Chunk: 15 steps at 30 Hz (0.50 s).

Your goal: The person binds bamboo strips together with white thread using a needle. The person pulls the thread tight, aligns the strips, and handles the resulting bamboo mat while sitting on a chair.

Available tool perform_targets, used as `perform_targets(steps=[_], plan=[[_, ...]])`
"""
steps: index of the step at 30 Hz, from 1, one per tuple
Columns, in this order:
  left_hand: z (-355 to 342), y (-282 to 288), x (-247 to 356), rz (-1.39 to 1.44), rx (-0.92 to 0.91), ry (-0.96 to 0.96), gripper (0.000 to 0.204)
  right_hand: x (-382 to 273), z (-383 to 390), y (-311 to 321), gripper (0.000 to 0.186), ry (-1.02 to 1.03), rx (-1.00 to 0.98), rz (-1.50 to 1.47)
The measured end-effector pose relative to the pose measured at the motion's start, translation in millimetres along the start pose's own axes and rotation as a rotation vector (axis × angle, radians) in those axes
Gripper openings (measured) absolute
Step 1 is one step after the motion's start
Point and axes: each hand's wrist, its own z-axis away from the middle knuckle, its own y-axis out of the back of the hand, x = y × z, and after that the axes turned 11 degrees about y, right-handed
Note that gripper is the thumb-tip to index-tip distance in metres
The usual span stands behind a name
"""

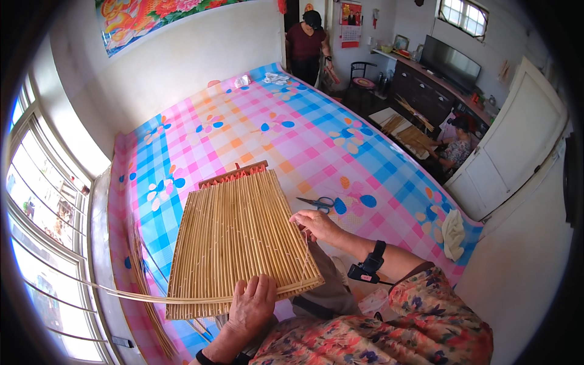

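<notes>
Presently, weaving step: left hand [252,302] presses the reed mat [240,240] at 6 o'clock, right hand [316,224] pinches its 3 o'clock edge; next strand likely needs threading.

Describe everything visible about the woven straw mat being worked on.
The woven straw mat is a flat, roughly square panel of pale yellow stalks laid side by side, with a brown wooden bar and red binding along its far edge. It lies tilted over the checked bedcover. The left hand presses flat on its near edge, where a long loose strip runs out to the left. The right hand pinches its right edge.
</notes>
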Motion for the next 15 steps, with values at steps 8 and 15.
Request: perform_targets(steps=[8, 15], plan=[[-6.2, -0.1, 15.0, 0.039, -0.093, 0.048, 0.035, 1.2, 9.0, 6.6, 0.030, 0.046, -0.016, 0.118], [-6.9, 10.6, 6.4, 0.239, -0.074, 0.049, 0.053, 1.2, 15.0, 24.1, 0.030, 0.190, -0.028, 0.280]])
